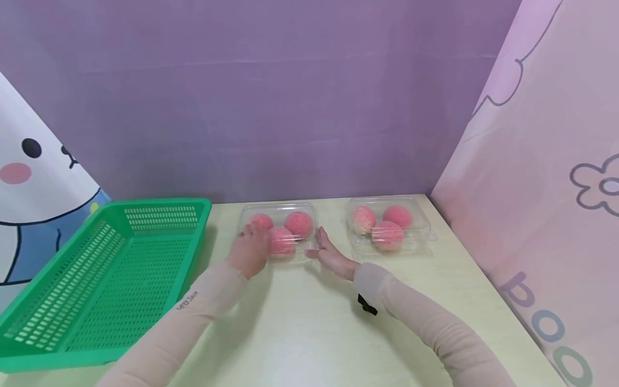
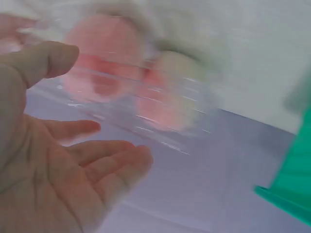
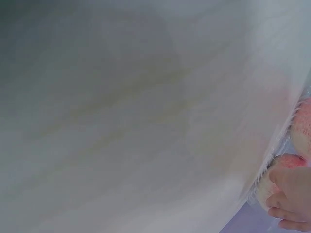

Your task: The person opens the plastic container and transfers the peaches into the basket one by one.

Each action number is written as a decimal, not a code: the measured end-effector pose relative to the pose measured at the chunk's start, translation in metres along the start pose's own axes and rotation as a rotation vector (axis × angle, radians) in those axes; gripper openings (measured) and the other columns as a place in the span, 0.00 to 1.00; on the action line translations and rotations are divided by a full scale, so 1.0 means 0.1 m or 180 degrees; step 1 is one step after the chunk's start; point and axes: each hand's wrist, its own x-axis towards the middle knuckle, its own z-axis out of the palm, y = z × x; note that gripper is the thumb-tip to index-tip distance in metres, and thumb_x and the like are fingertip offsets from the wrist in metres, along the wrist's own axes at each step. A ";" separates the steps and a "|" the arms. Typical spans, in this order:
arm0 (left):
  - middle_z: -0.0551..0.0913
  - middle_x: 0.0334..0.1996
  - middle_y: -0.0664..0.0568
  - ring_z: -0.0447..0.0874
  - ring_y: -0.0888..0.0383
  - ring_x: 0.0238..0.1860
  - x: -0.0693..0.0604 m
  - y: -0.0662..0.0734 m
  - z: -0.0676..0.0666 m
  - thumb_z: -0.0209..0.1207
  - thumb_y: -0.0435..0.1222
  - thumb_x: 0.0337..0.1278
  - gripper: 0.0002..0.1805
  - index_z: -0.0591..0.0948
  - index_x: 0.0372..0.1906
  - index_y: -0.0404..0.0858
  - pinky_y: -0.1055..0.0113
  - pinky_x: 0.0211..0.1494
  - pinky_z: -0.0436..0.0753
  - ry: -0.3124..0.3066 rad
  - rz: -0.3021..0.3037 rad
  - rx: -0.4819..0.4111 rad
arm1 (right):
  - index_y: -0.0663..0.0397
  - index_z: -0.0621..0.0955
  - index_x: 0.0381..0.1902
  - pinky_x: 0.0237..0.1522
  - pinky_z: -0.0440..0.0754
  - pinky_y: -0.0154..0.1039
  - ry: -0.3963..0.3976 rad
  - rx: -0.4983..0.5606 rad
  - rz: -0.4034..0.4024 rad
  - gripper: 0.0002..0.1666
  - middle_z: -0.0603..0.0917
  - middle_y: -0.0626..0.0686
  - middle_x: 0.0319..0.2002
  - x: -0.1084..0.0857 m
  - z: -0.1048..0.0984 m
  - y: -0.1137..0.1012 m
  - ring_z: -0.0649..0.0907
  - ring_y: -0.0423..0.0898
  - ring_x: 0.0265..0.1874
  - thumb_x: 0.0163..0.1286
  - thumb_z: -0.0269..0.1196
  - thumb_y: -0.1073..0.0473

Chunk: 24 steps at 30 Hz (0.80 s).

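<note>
A clear plastic box [image 1: 302, 252] with three pink balls stands at the table's back, between the hands. My left hand [image 1: 250, 251] lies at its left side, fingertips over the edge; the left wrist view shows this hand [image 2: 58, 160] with its fingers extended beside the blurred box [image 2: 165, 142]. At the box's right side is my right hand [image 1: 333, 257], fingers extended and thumb apart; whether it touches the plastic cannot be told. Pale cloth [image 3: 146, 116] fills most of the right wrist view, with a hand [image 3: 291, 194] by the balls at its right edge.
A second clear box [image 1: 416, 244] with three pink balls stands at the back right. On the left is a green perforated basket [image 1: 197, 244] with nothing in it. A purple cloth [image 1: 271, 107] hangs behind the table, and a patterned pink one [image 1: 541, 177] on the right.
</note>
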 end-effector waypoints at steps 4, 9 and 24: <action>0.66 0.61 0.31 0.65 0.38 0.62 0.09 0.17 -0.04 0.51 0.39 0.61 0.27 0.66 0.61 0.28 0.49 0.60 0.71 0.0158 0.0226 -0.0149 | 0.54 0.27 0.69 0.69 0.39 0.54 0.0039 -0.0006 0.0000 0.54 0.33 0.54 0.73 0.00 -0.01 0.00 0.38 0.52 0.71 0.66 0.54 0.57; 0.61 0.66 0.34 0.59 0.41 0.67 0.24 0.33 -0.03 0.56 0.45 0.58 0.33 0.64 0.64 0.31 0.51 0.63 0.69 0.0191 0.0488 -0.0104 | 0.56 0.28 0.70 0.70 0.37 0.53 0.0092 0.0026 0.0002 0.54 0.33 0.55 0.72 0.03 0.01 0.00 0.37 0.52 0.71 0.66 0.55 0.58; 0.62 0.67 0.40 0.58 0.47 0.68 0.42 0.39 0.04 0.55 0.48 0.59 0.35 0.61 0.67 0.35 0.56 0.57 0.75 0.0044 0.0631 0.0220 | 0.56 0.29 0.70 0.70 0.36 0.52 0.0107 0.0045 0.0017 0.53 0.34 0.56 0.73 0.04 0.01 0.00 0.36 0.52 0.71 0.65 0.54 0.59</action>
